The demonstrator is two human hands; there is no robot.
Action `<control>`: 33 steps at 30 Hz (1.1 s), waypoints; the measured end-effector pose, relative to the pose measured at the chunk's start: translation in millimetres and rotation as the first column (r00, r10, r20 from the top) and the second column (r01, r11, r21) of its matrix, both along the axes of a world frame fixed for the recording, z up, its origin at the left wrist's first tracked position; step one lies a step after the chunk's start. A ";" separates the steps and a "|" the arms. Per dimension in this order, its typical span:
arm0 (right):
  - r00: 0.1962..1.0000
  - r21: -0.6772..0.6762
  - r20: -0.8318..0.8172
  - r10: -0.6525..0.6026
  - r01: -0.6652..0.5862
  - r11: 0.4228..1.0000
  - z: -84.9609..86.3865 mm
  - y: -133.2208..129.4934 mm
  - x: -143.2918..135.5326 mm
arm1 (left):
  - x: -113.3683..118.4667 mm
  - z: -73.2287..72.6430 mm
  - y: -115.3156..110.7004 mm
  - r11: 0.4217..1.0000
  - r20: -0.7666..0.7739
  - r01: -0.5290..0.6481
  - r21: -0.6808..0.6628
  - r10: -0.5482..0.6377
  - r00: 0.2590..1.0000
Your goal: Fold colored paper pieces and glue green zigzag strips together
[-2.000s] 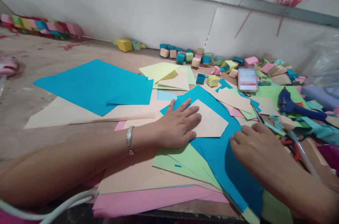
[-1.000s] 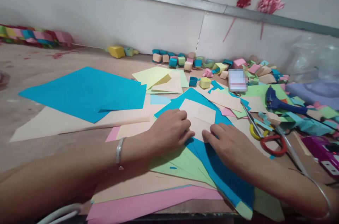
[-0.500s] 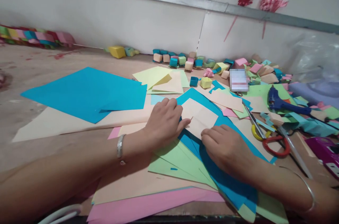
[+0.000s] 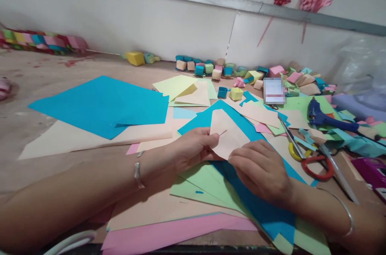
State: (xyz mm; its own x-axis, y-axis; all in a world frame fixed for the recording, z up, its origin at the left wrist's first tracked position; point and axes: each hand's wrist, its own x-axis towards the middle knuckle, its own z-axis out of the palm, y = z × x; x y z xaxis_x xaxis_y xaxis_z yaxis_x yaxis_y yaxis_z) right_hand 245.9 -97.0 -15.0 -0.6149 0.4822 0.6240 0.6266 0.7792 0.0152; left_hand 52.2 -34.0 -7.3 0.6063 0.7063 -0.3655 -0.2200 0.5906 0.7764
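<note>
A small peach sheet of paper [image 4: 230, 136] is held between my two hands, tilted up over a larger blue sheet [image 4: 273, 206]. My left hand [image 4: 199, 146] pinches its left edge, thumb on the front and fingers behind. A thin sliver, too small to name, sticks out past that thumb across the paper. My right hand [image 4: 261, 168] grips the lower right corner with curled fingers. Beneath both hands lie light green sheets [image 4: 208, 188], with peach and pink paper [image 4: 163, 231] under them.
Scissors with red handles [image 4: 318, 168] and a blue glue gun [image 4: 327, 118] lie at right among paper scraps. Folded paper boxes [image 4: 217, 74] line the wall. A big blue sheet [image 4: 99, 106] rests at left. A purple object [image 4: 370, 174] sits at the right edge.
The peach paper has been lifted and tilted up from the blue sheet. My left hand has turned from lying over its edge to pinching it with the thumb in front.
</note>
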 end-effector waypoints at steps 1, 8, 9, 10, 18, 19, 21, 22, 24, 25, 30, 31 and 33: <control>1.000 -0.015 -0.011 -0.026 0.026 1.000 -0.8 1.8 0.2 | -0.1 -0.5 0.6 1.000 0.023 -0.015 -0.020 0.015 1.000; 0.986 0.011 0.035 -0.160 0.160 0.987 -3.1 18.5 6.4 | 0.4 -0.6 9.7 0.991 0.071 -0.136 -0.018 0.137 0.988; 0.986 0.009 0.065 -0.151 0.151 0.988 -3.4 19.5 7.2 | 0.6 -0.9 10.2 0.990 0.074 -0.141 -0.021 0.142 0.987; 0.986 0.017 0.090 -0.143 0.142 0.990 -3.8 20.0 7.7 | 0.7 -1.3 10.5 0.990 0.082 -0.140 -0.027 0.142 0.986; 0.998 0.014 -0.062 -0.006 0.007 1.000 -3.5 19.0 7.8 | -4.2 -6.8 8.7 0.991 0.152 -0.075 -0.113 0.092 0.984; 0.997 -0.022 -0.079 0.026 -0.028 0.999 -2.7 18.6 7.2 | -3.9 -7.6 7.9 0.992 0.164 -0.055 -0.115 0.073 0.984; 0.991 -0.067 -0.112 0.067 -0.075 0.995 -1.7 18.0 5.6 | -2.4 -9.2 6.1 0.993 0.176 -0.032 -0.113 0.051 0.983; 0.989 -0.082 -0.129 0.066 -0.077 0.994 -1.7 17.8 4.9 | -1.4 -9.8 5.2 0.994 0.173 -0.038 -0.105 0.056 0.983; 0.987 -0.120 -0.159 0.025 -0.044 0.992 -3.1 18.2 4.1 | 0.3 -9.7 3.6 0.995 0.152 -0.068 -0.076 0.079 0.985; 0.986 -0.141 -0.167 -0.011 -0.013 0.990 -4.4 18.7 4.1 | 0.8 -9.0 2.9 0.996 0.151 -0.072 -0.055 0.080 0.985; 0.979 -0.116 -0.105 -0.176 0.164 0.980 -12.8 22.4 6.9 | -1.0 -5.8 -0.3 0.993 0.194 0.091 0.080 -0.105 0.975; 0.977 -0.098 -0.098 -0.191 0.182 0.978 -14.1 23.0 7.6 | -1.8 -6.7 -0.8 0.988 0.202 0.119 0.095 -0.136 0.970; 0.974 -0.084 -0.097 -0.204 0.197 0.977 -15.8 23.9 8.5 | -3.7 -9.9 -1.5 0.984 0.225 0.157 0.082 -0.172 0.959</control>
